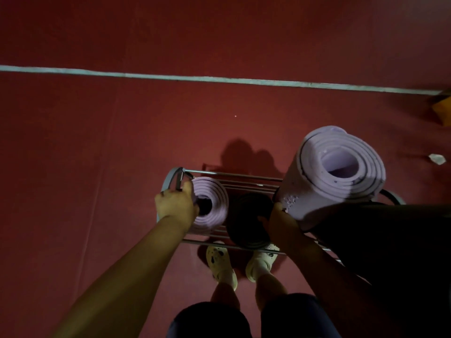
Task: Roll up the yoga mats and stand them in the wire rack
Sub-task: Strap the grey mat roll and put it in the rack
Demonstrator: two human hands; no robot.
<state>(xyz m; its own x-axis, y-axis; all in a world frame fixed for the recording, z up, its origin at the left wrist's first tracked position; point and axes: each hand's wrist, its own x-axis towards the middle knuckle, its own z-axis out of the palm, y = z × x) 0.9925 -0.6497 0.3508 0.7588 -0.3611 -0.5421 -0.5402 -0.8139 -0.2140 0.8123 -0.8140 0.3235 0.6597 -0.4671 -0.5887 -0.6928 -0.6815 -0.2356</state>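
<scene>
At six o'clock, in the grey wire rack, the left hand grips a standing lilac rolled mat, steadying it; the right hand clasps another lilac foam roll, tilted toward three o'clock, ready for slotting.

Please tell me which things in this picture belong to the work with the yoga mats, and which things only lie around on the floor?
Belong to the job:
- wire rack
- small lilac mat, left hand on its top
- black mat standing in the rack
- large lilac mat, held by the right hand

Just lying about:
- yellow object
- small white scrap
</scene>
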